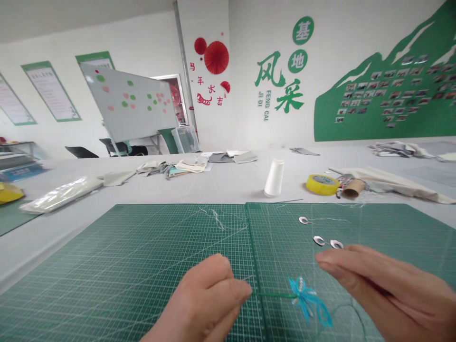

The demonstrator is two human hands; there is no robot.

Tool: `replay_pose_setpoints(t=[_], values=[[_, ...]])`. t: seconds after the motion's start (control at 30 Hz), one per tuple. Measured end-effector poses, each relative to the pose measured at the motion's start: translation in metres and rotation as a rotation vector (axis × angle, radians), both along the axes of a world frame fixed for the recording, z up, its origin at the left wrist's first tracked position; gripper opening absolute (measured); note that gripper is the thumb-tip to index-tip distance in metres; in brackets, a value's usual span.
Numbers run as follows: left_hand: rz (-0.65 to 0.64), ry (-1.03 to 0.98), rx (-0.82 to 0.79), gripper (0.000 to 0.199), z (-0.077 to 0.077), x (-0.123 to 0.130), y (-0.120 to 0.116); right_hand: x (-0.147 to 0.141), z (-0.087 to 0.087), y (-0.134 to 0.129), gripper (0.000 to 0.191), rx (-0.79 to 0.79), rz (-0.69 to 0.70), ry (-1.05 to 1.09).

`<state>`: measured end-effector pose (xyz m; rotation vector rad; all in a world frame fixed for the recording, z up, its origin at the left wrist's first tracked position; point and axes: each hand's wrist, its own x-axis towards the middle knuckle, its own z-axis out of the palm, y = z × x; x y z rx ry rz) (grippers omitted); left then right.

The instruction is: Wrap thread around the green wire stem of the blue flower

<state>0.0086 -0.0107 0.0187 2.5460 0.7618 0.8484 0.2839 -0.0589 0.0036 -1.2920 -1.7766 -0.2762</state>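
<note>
My left hand (208, 301), at the lower middle, pinches the end of a thin green stem (276, 295). At the stem's right end is a bright blue looped flower (308, 301) with pale beads or edging, held over the green mat. My right hand (381, 285) is to the right of the flower, fingers stretched out and pressed together; the thumb lies mostly below them. Whether it holds the thin green thread (351, 306) that curves between flower and hand is too small to tell. Small pale rings (318, 241) lie just beyond my right fingertips.
Two green cutting mats (160, 247) meet near the middle. Loose white thread (216, 218) lies on the left one. Behind them are a white thread cone (274, 178), yellow tape (322, 184), a cardboard tube (353, 188) and folded cloth (388, 180). A plastic-wrapped bundle (64, 194) lies left.
</note>
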Motion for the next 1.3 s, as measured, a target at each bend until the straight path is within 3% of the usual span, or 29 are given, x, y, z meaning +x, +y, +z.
replay_pose_setpoints(t=[0.17,0.3,0.63,0.73,1.03,1.2,1.3], values=[[-0.066,0.110,-0.090,0.024,0.007,-0.002,0.005,-0.006,0.006,0.016,0.015,-0.089,0.074,0.055],[-0.151,-0.063,-0.207,0.020,0.002,-0.001,0.012,-0.004,-0.001,0.022,0.016,-0.226,0.124,0.124],[-0.122,-0.322,-0.585,0.009,-0.001,0.005,0.007,-0.027,-0.015,0.032,0.026,-0.402,0.121,0.259],[-0.055,-0.423,-0.665,0.009,-0.004,0.005,0.008,-0.036,-0.022,0.035,0.031,-0.496,0.132,0.202],[0.322,-0.593,-0.738,0.016,-0.004,0.008,0.011,-0.063,-0.039,0.032,0.036,-0.614,0.186,-0.002],[0.340,-0.574,-0.690,0.017,-0.006,0.005,0.013,-0.066,-0.046,0.029,0.035,-0.614,0.199,-0.065],[0.235,-0.631,-0.743,0.015,-0.008,0.006,0.013,-0.064,-0.050,0.029,0.033,-0.594,0.188,-0.089]])
